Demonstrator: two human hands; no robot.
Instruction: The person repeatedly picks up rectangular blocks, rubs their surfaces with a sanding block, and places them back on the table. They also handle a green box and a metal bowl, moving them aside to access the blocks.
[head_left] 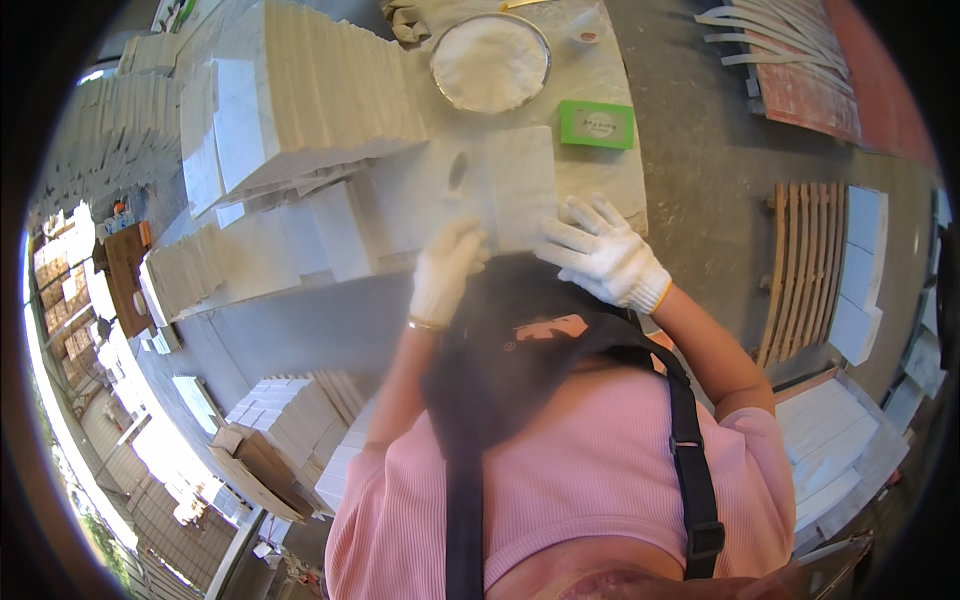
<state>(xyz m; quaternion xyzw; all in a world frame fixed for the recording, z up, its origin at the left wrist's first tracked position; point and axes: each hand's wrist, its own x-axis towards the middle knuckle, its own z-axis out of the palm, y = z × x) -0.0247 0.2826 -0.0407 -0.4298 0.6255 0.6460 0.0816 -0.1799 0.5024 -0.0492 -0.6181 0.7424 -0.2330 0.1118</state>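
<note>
My right hand [604,256], in a white knit glove, has its fingers spread. It rests at the near right corner of a pale rectangular tile [524,180] on the table. My left hand [448,272], gloved the same way, is over the table's near edge, left of that tile. Motion smears its fingers, so I cannot tell whether they hold anything. Just beyond them is a small dark oblong thing [458,171], blurred, its kind unclear. A green box [597,125] sits past my right hand. Farther back stands a round metal-rimmed basin [547,62] with white material in it.
Tall rows of stacked pale tiles [335,85] take up the table's left side, with more slabs [180,275] along its near left edge. On the floor to the right are a slatted wooden pallet [800,275] and white blocks [858,275]. A cardboard box [255,470] stands behind left.
</note>
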